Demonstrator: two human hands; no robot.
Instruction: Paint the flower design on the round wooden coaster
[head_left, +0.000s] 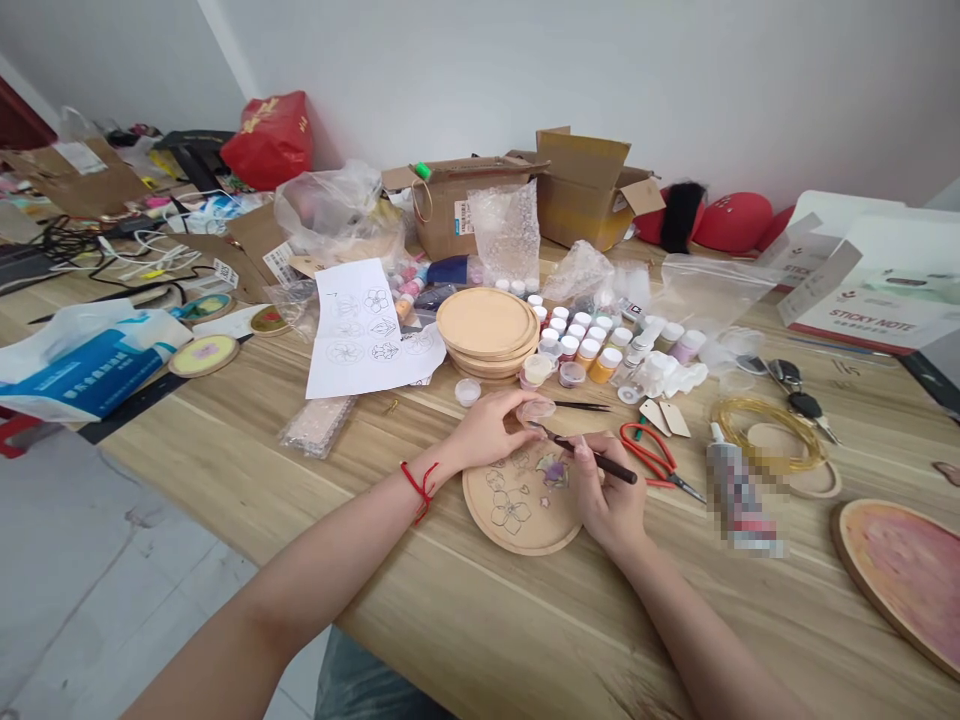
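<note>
My left hand [487,430] pinches a small clear plastic paint cup [536,411] at its fingertips, just above a round wooden board [510,515]. The board carries outlined flowers, with purple and yellow paint on one of them. My right hand [611,505] grips a fine dark-handled paintbrush [596,460], whose tip reaches the cup's edge. Both hands sit over the board, and my right hand hides its right side. A red string [420,490] circles my left wrist.
A stack of wooden discs [487,325] and many small paint jars [577,340] stand beyond my hands. Nearby lie a flower-drawing sheet [360,330], red-handled scissors [649,455], a blurred tube [739,500], gold wire [765,435] and a pink-painted disc [907,575]. Cardboard boxes [585,190] stand behind.
</note>
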